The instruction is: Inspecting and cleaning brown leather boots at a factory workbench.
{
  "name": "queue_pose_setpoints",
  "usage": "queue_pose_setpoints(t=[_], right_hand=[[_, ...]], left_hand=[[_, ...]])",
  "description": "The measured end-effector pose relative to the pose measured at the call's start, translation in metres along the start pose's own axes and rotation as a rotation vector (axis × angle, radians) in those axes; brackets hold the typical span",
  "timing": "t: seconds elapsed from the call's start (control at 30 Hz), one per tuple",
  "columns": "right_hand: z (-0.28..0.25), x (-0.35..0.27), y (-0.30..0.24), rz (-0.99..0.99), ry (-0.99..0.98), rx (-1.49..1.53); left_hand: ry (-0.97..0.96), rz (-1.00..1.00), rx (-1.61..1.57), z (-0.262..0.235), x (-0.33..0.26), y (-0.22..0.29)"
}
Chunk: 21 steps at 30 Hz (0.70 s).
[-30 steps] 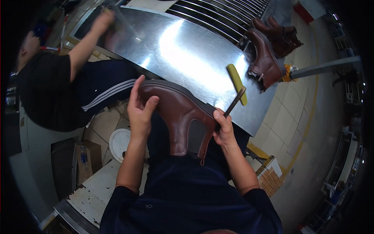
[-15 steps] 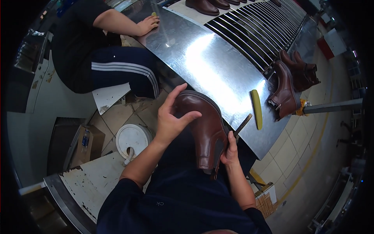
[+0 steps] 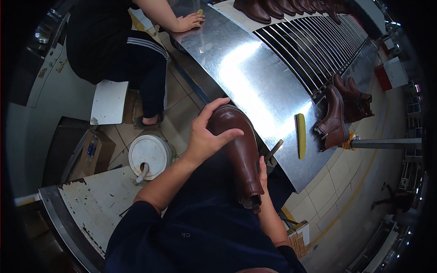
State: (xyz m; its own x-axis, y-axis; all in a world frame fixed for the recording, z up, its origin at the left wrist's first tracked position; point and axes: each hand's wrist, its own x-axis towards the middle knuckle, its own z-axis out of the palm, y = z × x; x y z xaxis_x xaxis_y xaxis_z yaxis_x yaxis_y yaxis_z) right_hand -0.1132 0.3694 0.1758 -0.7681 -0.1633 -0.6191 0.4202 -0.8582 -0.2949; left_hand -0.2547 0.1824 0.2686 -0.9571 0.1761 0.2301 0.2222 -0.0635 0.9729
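A brown leather ankle boot (image 3: 234, 148) is held over my lap, its toe pointing away and its shaft toward me. My left hand (image 3: 207, 134) is closed round the toe, with the thumb across the upper and the fingers at the sole edge. My right hand (image 3: 263, 175) is at the right side of the boot near the shaft; its thumb shows and most fingers are hidden behind the boot. From beside that hand juts a thin dark stick-like tool (image 3: 274, 150) with a pale tip; how it is gripped is hidden. A yellow-green bar (image 3: 301, 136) lies on the metal table (image 3: 227, 50).
Brown boots (image 3: 334, 118) stand at the table's right edge, beside a metal rack of bars (image 3: 314, 50). More shoes (image 3: 273, 7) line the back. A co-worker's hand (image 3: 190, 21) rests on the table at the far left. A white lidded bucket (image 3: 148, 154) stands at left.
The boot has rolled in my hands, so its side panel has turned out of sight and the shaft end points lower right. The whole view has shifted; the co-worker's leg sits differently.
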Motion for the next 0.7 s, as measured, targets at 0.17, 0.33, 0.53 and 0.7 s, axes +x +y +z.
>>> queue_pose_setpoints(t=[0.17, 0.33, 0.53, 0.7], right_hand=[[0.014, -0.009, -0.006, -0.005, 0.085, 0.003], [-0.02, 0.003, -0.003, 0.039, -0.416, 0.057], [-0.029, 0.0, 0.0, -0.037, -0.17, -0.02], [-0.013, -0.01, -0.011, -0.107, -0.257, -0.023]], left_hand=[[-0.054, -0.025, 0.005, -0.011, -0.002, -0.002], [-0.186, -0.02, -0.106, -0.021, 0.004, -0.013], [-0.21, -0.234, -0.466, -0.038, 0.004, -0.028], [-0.013, -0.371, -0.267, -0.029, 0.007, -0.038]])
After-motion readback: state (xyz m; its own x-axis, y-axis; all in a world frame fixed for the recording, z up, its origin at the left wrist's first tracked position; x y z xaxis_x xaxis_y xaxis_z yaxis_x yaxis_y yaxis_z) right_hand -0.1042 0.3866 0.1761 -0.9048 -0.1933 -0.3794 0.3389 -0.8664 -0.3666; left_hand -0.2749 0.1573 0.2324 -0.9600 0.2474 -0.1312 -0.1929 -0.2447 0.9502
